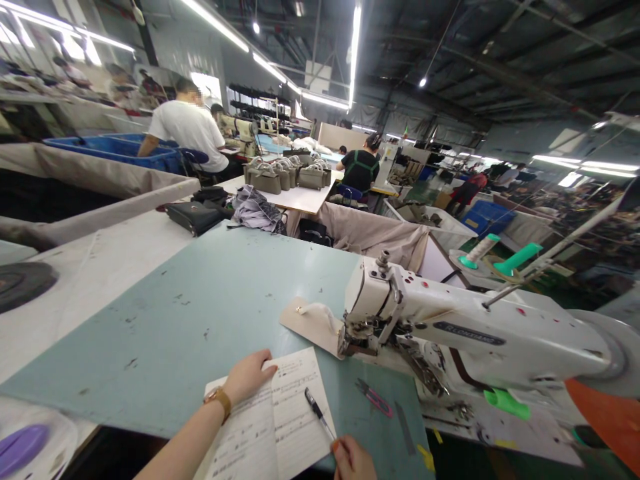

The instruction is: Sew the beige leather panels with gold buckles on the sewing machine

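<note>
One open notebook (300, 427) lies at the near edge of one pale green tabletop (200, 320), its two facing pages carrying handwriting. One left hand (250, 378), with one watch (219, 402) on its wrist, rests across the far part of the notebook; whether its fingers grip the paper I cannot tell. One right hand (354, 460), at the near right corner, has thumb and finger closed on the near end of one pen (319, 411), which slants over the right page. Just right of the notebook lie one pair of pink-handled snips (376, 399) and one thin grey strip (404, 427). Beyond the notebook, one beige panel (313, 327) with one pale handle reaches under the head of one white sewing machine (450, 327) on the right. Behind the machine stand two thread spools, one pale (481, 250) and one green (517, 259). At the far left of the tabletop are one black bag (193, 217) and one heap of grey cloth (255, 208). Farther off, one white table (305, 202) bears several grey-brown bags (267, 179), too crowded to count; two seated co-workers, one in a white shirt (187, 137) and one in a black top (361, 170), are near it.
</note>
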### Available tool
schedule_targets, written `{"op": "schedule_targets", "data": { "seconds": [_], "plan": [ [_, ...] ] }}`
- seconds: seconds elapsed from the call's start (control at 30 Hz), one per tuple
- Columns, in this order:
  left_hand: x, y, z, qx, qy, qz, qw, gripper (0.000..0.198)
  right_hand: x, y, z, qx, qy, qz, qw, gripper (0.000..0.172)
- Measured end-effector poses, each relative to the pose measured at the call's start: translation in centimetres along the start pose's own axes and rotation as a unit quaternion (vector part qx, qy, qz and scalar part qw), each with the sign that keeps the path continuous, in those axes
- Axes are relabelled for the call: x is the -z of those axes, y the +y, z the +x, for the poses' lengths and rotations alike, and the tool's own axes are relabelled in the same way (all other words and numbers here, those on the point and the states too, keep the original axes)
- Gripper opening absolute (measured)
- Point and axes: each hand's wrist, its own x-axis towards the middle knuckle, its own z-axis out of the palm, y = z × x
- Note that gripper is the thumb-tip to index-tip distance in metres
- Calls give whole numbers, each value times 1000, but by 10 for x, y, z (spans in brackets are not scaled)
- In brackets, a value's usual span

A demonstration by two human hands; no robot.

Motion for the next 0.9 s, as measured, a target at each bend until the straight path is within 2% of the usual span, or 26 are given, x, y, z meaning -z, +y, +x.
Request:
{"op": "schedule_targets", "data": {
  "seconds": [0.17, 0.3, 0.43, 0.53, 0.67, 0.77, 0.9],
  "plan": [
    [-1, 0, 0, 3, 1, 2, 1000, 25, 3, -37, 15, 13, -41, 58, 997, 39],
    [0, 0, 1, 7, -3, 4, 1000, 25, 8, -71, 38, 18, -51, 126, 991, 42],
    [1, 1, 2, 5, -3, 6, 1000, 26, 8, -92, 63, 37, -48, 131, 990, 44],
    [2, 1, 1, 3, -2, 4, 1000, 26, 2, -102, 81, 68, -63, 103, 990, 44],
    [1, 0, 1, -3, 1, 2, 1000, 25, -14, -108, 99, 121, -70, 33, 990, 28],
    [-1, -2, 3, -3, 2, 5, 1000, 26, -26, -106, 104, 142, -56, -31, 988, 16],
    [-3, -4, 5, -5, 2, 6, 1000, 27, -29, -100, 108, 149, -38, -95, 983, 10]
  ]
}}
